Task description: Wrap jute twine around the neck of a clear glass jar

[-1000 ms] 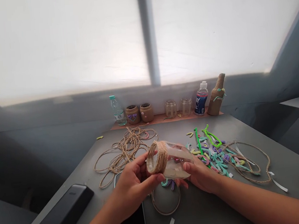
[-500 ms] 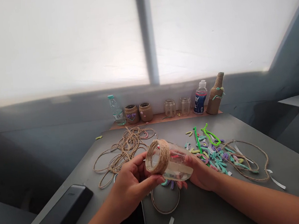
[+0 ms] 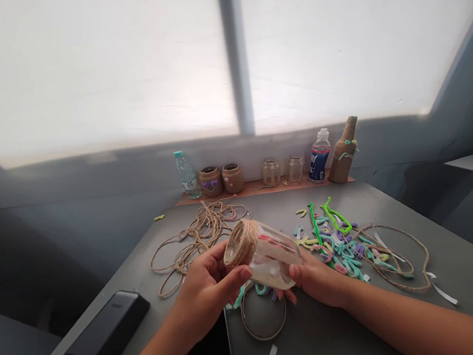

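Observation:
A clear glass jar (image 3: 274, 254) lies tilted on its side between my two hands, above the table, its mouth toward the left. Twine is wound round its neck, and the body is bare glass with pale strips on it. My left hand (image 3: 212, 279) is closed round the wrapped neck, thumb at the front. Around the base end, my right hand (image 3: 315, 278) grips with its thumb on the glass and fingers underneath. Below the jar, a loop of twine (image 3: 267, 338) rests on the table, with some pipe-cleaner pieces partly hidden behind the jar.
Tangled twine (image 3: 207, 224) lies at left; colourful pipe-cleaner pieces (image 3: 344, 251) and another twine coil (image 3: 426, 260) lie at right. A phone (image 3: 205, 348) and a black box-like object (image 3: 97, 336) are near me. Along the back stand wrapped jars (image 3: 233, 179), clear jars (image 3: 271, 173) and bottles (image 3: 318, 156).
The jar has turned in my hands, so its mouth faces more to the left and more of its side shows. My right thumb has shifted lower on the glass.

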Motion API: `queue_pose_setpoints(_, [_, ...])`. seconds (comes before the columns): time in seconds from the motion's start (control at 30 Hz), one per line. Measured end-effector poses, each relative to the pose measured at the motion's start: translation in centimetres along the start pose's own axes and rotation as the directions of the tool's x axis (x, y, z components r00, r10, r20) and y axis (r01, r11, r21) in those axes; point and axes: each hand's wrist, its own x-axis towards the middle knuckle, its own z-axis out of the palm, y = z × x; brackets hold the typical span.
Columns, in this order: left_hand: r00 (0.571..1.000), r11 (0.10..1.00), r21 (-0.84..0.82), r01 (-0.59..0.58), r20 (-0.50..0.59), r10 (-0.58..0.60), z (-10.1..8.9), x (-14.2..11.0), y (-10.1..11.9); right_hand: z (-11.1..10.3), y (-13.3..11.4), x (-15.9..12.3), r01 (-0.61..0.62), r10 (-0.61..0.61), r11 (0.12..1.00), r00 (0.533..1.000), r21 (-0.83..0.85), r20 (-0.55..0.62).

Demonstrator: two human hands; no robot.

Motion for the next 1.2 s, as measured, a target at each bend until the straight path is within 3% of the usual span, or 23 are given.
queue_pose_setpoints(0.27, [0.998,0.998,0.052,0.036,-0.061,-0.033,0.0,0.1,-0.1,-0.1,0.3,0.0,-0.034,0.042,0.992,0.997,0.118,-0.068])
queue_pose_setpoints(0.6, [0.999,0.998,0.052,0.019,-0.036,-0.017,0.0,-0.2,0.1,0.0,0.0,-0.1,-0.109,0.115,0.979,0.993,0.172,-0.023])
queue_pose_setpoints(0.97, [0.999,0.998,0.063,0.013,-0.051,-0.009,-0.1,0.0,-0.4,0.3,-0.3,-0.1,0.0,0.007,0.984,0.999,0.177,-0.036])
queue_pose_setpoints(1.2, [0.998,1.0,0.014,0.028,-0.054,-0.027,-0.2,0.2,-0.3,-0.3,0.0,-0.4,-0.104,0.105,0.975,0.994,0.197,0.004])
